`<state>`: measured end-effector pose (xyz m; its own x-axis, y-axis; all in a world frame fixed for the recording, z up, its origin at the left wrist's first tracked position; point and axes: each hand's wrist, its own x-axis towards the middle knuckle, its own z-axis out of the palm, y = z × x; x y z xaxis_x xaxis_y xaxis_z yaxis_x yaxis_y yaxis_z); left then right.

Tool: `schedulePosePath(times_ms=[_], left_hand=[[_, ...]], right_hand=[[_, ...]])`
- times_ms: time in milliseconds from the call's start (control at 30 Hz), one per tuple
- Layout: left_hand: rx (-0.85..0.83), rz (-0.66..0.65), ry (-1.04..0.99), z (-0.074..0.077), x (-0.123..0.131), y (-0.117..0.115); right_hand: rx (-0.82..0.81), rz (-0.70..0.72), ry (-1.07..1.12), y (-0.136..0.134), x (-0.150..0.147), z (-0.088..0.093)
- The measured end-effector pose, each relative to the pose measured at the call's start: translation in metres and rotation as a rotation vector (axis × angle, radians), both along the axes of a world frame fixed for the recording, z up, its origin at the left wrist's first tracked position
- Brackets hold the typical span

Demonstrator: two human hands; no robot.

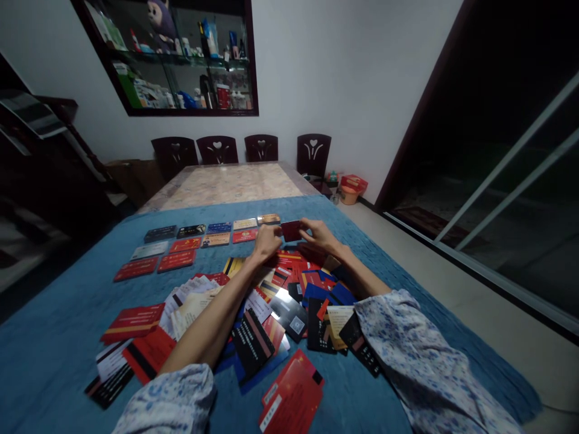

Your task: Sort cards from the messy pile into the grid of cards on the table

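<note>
Between my two hands a dark red card (291, 231) is held up above the far side of the card pile. My left hand (268, 241) pinches its left edge, and my right hand (318, 234) grips its right edge. Below my forearms spreads a loose heap of plastic cards, with a black card (254, 342), a grey card with a square code (289, 313) and red cards (294, 395) among them. Left of my left hand, cards lie sorted in rows of small stacks, such as a red stack (176, 260) and a dark one (192, 231).
A blue cloth (58, 337) covers the near part of the table; the far part is a bare patterned top (235, 181). Several dark chairs (312, 154) stand behind it. A glass-shelved cabinet (190, 60) is set in the wall. On the floor at right sits an orange bucket (348, 194).
</note>
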<state>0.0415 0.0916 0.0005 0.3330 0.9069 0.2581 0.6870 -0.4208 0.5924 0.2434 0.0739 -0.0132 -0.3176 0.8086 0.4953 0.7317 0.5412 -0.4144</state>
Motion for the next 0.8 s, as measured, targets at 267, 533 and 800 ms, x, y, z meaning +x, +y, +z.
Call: schedulePosePath(times_ms=[267,533,800], left_hand=[[0.168,0.096,-0.033,-0.005,0.0,0.006],[0.25,-0.035,-0.056,-0.012,0.003,0.007],[0.208,-0.06,0.14,-0.014,0.003,-0.001]], right_hand=[[0.081,-0.036,-0.22,0.007,0.003,-0.006],[0.134,-0.051,-0.441,-0.003,0.0,-0.001],[0.095,-0.122,-0.416,-0.006,-0.01,-0.004]])
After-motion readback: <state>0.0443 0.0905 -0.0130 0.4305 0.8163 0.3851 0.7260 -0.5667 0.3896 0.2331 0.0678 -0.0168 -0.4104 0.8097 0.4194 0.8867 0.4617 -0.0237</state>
